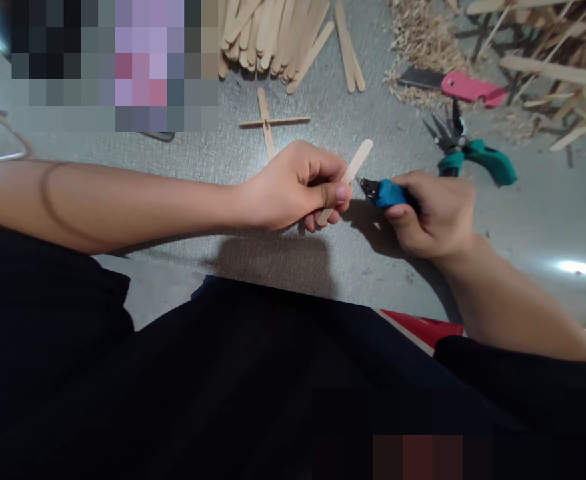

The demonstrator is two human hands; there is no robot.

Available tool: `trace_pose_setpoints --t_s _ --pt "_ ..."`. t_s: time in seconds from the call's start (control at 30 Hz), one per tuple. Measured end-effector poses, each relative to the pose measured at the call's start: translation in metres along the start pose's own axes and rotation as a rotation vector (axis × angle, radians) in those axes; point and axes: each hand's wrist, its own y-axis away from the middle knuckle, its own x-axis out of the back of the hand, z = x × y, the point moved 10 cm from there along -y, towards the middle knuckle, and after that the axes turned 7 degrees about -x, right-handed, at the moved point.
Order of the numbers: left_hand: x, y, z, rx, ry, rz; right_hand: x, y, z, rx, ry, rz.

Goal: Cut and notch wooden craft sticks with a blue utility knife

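Pinched between the thumb and fingers of my left hand (313,190) is a wooden craft stick (359,160), tilted with its rounded upper end pointing to the upper right. My right hand (430,213) is wrapped round a blue-bodied utility knife (389,193). The knife's dark tip points left, close to the stick; whether it touches cannot be made out. Just beyond my left hand, two craft sticks form a cross (266,123) on the table.
A pile of craft sticks (273,37) lies at the back, with a loose pair (350,50) beside it. Farther right are wood shavings (425,37), a pink-handled cutter (473,88), green-handled pliers (490,160) and a stack of joined sticks (553,70).
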Motion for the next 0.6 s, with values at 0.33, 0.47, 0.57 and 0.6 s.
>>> trace_pose_setpoints --t_s 0.33,0.47,0.57,0.6 --pt "-0.0014 0.0001 -0.0009 0.031 0.021 -0.013 -0.0045 -0.0019 0.0074 -0.115 -0.067 -0.099" --pt "-0.0021 0.0005 -0.0015 0.038 0.032 -0.022 -0.0039 -0.0022 0.0068 -0.116 -0.074 -0.094" --pt "-0.0028 0.0005 -0.0011 0.036 0.038 -0.029 -0.0031 -0.0031 0.0048 -0.092 -0.085 -0.078" --pt "-0.0030 0.0003 -0.0010 0.033 0.039 -0.032 -0.0027 -0.0034 0.0041 -0.082 -0.095 -0.071"
